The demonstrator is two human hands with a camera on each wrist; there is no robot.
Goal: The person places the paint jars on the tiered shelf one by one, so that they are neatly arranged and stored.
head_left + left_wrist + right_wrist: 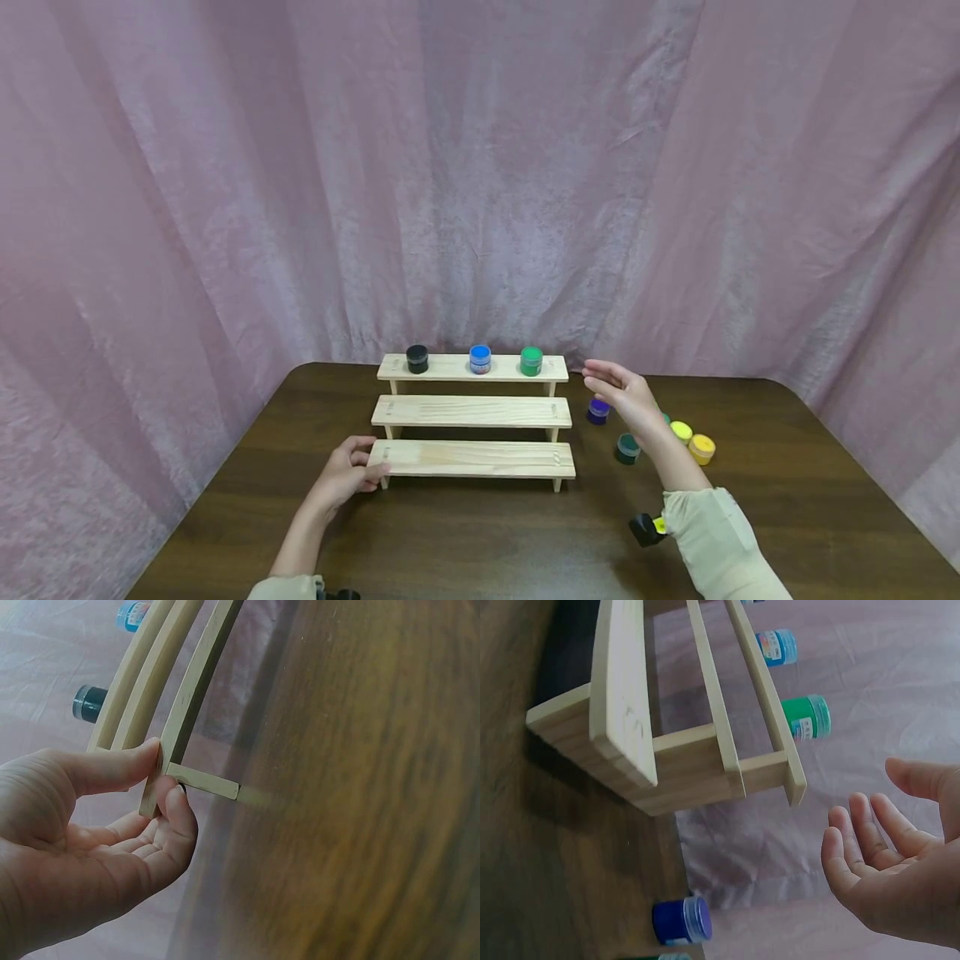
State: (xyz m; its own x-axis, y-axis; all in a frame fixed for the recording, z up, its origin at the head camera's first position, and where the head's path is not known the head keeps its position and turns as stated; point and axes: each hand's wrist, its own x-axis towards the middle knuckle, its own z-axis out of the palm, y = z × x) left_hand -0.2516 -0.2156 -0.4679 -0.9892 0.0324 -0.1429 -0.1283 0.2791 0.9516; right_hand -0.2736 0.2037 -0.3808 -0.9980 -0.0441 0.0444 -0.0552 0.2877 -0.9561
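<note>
A three-tier wooden display stand (472, 458) is on the table. Its top step bears a black paint jar (417, 359), a blue paint jar (480, 359) and a green paint jar (531, 361). My left hand (97, 840) pinches the left end of the lowest step between thumb and fingers. To the right of the stand my right hand (621, 395) hovers with relaxed, slightly bent fingers and holds nothing. Beneath it on the table is a purple-blue paint jar (682, 921); a dark green paint jar (627, 449) stands nearer the forearm.
A yellow jar (681, 431) and an orange-yellow jar (702, 449) stand at the right, with another green jar partly hidden by the right arm. A pink curtain (480, 183) hangs behind the brown table (480, 542).
</note>
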